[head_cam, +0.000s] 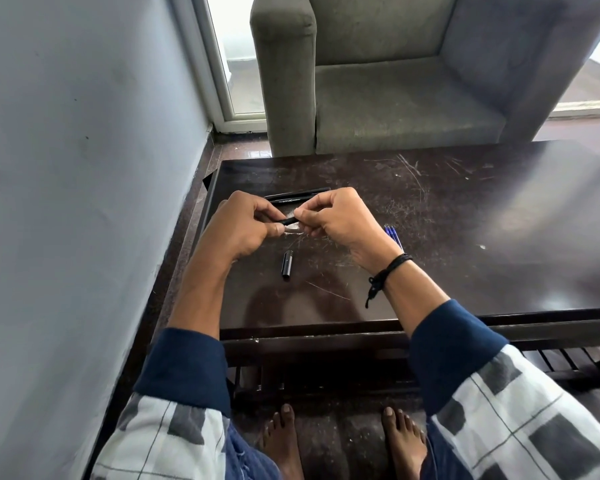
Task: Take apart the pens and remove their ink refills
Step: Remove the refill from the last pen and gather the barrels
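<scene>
Pen (287,221) axis left-right, pinched at ends by left hand (245,225), right hand (338,220).

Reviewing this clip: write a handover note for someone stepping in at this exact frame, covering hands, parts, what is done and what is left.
Left hand: grips one end of a black pen above the table.
Right hand: pinches the pen's other end.
Parts: a pen cap lies loose nearer the person; blue refills lie beside the right wrist; two black pens lie just beyond the hands.
Done: some refills are out and one cap is off.
Left: open the held pen and pull its refill, then the two pens beyond, which look whole.
</scene>
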Demonstrator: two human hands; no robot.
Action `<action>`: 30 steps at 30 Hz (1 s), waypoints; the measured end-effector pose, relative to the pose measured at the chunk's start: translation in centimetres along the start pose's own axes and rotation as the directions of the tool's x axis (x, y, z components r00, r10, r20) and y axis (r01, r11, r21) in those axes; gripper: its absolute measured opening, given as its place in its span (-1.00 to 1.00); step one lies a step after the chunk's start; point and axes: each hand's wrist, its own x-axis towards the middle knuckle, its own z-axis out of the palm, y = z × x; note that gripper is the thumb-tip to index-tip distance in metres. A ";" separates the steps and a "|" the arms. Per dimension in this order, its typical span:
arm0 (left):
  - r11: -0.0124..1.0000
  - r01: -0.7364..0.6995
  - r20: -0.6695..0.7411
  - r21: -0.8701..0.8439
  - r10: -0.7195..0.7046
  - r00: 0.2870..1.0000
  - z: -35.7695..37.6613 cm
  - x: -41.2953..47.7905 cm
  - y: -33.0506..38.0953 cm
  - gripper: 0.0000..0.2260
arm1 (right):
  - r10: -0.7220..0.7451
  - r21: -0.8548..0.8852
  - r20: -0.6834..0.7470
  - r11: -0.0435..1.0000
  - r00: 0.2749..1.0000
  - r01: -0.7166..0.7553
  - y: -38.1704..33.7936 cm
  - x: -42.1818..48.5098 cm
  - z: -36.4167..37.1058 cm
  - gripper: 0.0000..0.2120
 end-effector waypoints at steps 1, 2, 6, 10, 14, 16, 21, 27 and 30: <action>1.000 -0.003 0.002 0.006 0.003 1.000 0.0 0.0 0.0 -0.86 | 0.011 -0.017 -0.001 1.000 1.000 -0.011 0.0 0.0 0.0 -0.84; 1.000 -0.006 0.002 0.010 0.006 1.000 0.0 0.0 0.0 -0.85 | 0.023 -0.038 -0.004 0.999 1.000 -0.024 0.1 0.0 0.1 -0.80; 1.000 -0.014 -0.002 0.011 0.014 1.000 -0.1 0.0 0.1 -0.84 | 0.043 -0.090 -0.026 0.995 0.999 -0.045 0.2 0.0 0.1 -0.63; 1.000 -0.008 -0.021 0.004 0.009 1.000 -0.3 -0.2 0.2 -0.85 | 0.042 0.021 0.015 0.999 0.999 -0.043 -0.1 -0.1 -0.1 -0.72; 1.000 -0.008 -0.028 0.008 0.008 1.000 -0.3 -0.2 0.0 -0.88 | 0.033 0.078 0.038 0.996 0.999 -0.035 0.0 -0.1 -0.2 -0.83; 1.000 -0.007 -0.024 0.012 0.008 1.000 -0.2 -0.1 0.0 -0.87 | 0.041 0.062 0.029 0.997 0.999 -0.043 0.0 -0.1 -0.2 -0.84; 1.000 -0.007 -0.019 0.022 0.008 1.000 -0.1 0.0 -0.1 -0.84 | 0.061 0.040 0.020 0.997 0.998 -0.062 -0.1 -0.2 -0.2 -0.83; 0.999 -0.017 -0.018 0.031 0.018 1.000 -0.1 0.0 0.0 -0.85 | 0.077 0.010 -0.008 0.997 0.997 -0.077 -0.1 -0.3 -0.2 -0.69; 0.999 -0.010 -0.021 0.032 0.010 1.000 -0.2 0.0 -0.1 -0.87 | 0.043 0.032 0.006 0.999 0.999 -0.043 -0.1 -0.2 -0.1 -0.79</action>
